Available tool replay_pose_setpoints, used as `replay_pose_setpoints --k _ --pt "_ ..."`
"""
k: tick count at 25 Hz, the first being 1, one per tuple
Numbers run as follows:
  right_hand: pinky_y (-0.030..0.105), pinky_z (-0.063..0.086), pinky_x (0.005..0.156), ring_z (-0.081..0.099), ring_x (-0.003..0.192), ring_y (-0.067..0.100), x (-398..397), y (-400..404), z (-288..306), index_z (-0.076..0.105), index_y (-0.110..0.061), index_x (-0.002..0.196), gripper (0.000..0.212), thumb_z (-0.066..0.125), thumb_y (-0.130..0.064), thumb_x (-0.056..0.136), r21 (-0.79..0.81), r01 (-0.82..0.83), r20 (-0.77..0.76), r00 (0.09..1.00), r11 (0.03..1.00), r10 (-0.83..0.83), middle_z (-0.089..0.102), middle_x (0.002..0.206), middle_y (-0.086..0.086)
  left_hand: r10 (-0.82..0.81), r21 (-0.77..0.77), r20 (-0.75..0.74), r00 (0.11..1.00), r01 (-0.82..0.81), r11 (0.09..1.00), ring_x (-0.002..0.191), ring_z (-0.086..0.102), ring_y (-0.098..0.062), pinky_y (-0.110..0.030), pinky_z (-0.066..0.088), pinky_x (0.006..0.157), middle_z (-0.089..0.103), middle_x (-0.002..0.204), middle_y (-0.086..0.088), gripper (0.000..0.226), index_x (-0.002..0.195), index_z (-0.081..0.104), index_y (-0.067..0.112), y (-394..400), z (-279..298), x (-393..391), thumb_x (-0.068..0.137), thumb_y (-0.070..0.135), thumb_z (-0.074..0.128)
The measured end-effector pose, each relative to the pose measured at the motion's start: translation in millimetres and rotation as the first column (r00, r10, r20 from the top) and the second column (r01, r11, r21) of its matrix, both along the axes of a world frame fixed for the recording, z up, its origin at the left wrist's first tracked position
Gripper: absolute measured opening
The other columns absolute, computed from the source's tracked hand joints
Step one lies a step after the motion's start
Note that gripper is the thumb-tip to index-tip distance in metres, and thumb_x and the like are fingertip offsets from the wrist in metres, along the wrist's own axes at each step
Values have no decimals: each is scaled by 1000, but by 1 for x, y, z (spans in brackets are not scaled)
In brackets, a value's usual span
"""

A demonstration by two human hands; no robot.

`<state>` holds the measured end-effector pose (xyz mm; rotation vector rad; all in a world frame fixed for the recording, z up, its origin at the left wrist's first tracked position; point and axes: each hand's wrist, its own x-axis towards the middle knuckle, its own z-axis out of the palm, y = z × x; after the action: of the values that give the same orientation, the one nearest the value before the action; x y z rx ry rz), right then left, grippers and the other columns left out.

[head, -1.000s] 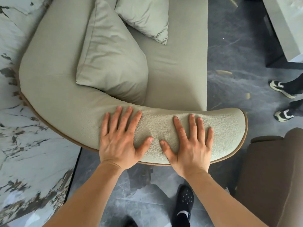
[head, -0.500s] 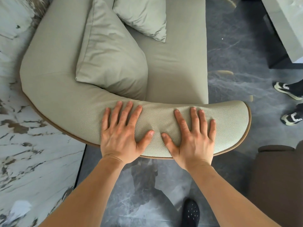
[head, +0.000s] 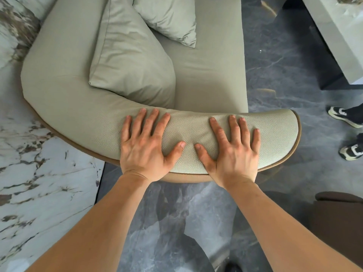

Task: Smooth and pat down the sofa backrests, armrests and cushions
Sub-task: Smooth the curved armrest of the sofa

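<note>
A pale green sofa with a curved, padded armrest (head: 275, 132) edged in tan piping fills the upper half of the head view. My left hand (head: 145, 146) lies flat on the armrest's pebbled top, fingers spread. My right hand (head: 233, 152) presses flat beside it, thumbs nearly touching. Neither hand holds anything. The fabric dents slightly between the thumbs. A large cushion (head: 127, 61) leans against the curved backrest (head: 49, 79). A smaller cushion (head: 169, 18) lies behind it on the seat (head: 208, 75).
White veined marble wall or panel (head: 39, 183) runs along the left. Dark grey marble floor (head: 275, 65) lies to the right. Another person's sneakers (head: 345, 116) stand at the right edge. A brown chair (head: 341, 222) sits lower right; a grey table (head: 337, 36) upper right.
Both hands stay flat on the armrest in nearly the same spots. The view has shifted slightly, so the sofa sits a little lower and nearer in the frame.
</note>
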<state>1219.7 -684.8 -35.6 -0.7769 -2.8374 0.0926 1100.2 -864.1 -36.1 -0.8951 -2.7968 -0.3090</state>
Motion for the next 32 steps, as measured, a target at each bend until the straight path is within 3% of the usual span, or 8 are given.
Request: replay_pose_setpoints --k 21,32 --pt "65 15 123 30 152 41 -9 10 0 44 -37 156 83 26 -84 91 -6 -15 -14 1000 1000 15 41 163 17 8 -49 25 1000 -7 999 153 32 -31 -56 16 126 47 160 -4 85 154 45 28 8 0 -9 90 80 28" --pt "66 12 124 28 153 41 -9 13 0 43 -35 157 85 24 -85 91 -40 -32 18 999 999 33 39 164 18 8 -75 33 999 -5 997 152 32 -31 -56 17 126 47 159 -4 83 154 45 27 8 1 -11 90 78 32"
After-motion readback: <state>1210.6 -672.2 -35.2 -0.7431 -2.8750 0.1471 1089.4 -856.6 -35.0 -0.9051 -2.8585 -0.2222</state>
